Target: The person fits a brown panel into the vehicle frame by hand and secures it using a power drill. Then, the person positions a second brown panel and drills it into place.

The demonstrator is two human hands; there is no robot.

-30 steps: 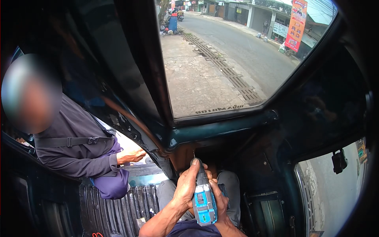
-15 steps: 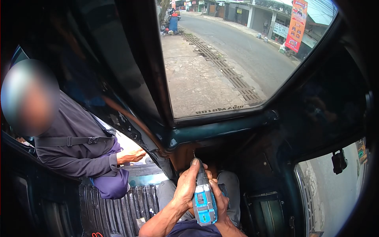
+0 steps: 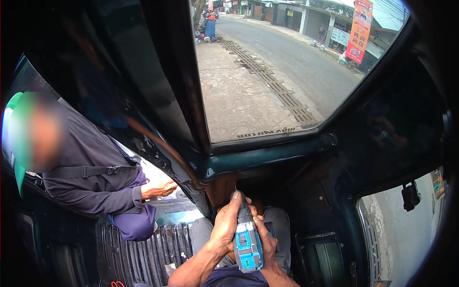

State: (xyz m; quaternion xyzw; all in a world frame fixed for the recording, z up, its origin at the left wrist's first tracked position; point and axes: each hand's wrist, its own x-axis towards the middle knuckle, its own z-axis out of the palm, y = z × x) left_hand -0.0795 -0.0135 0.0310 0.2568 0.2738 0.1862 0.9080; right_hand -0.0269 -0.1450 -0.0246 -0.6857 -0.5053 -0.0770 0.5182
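A blue and black cordless drill (image 3: 248,246) is held between my legs, its chuck end pointing away from me. My left hand (image 3: 225,223) wraps the drill's left side, with the thumb lying along the top near the chuck. On the other side, my right hand (image 3: 266,237) closes around the drill; the grip below is mostly hidden. A thin bit (image 3: 235,186) sticks out from the front, its tip overlapping the dark brown area under the green window frame (image 3: 267,152) in this view.
A person in a dark jacket (image 3: 98,184) sits at the left opening, one hand (image 3: 160,188) resting forward. Ribbed dark flooring (image 3: 143,253) lies at lower left. Dark vehicle panels surround me. Through the window glass (image 3: 248,95) show pavement and a road.
The person at the left has tipped their head downward, so a green cap now shows. My hands and the drill stay in the same place.
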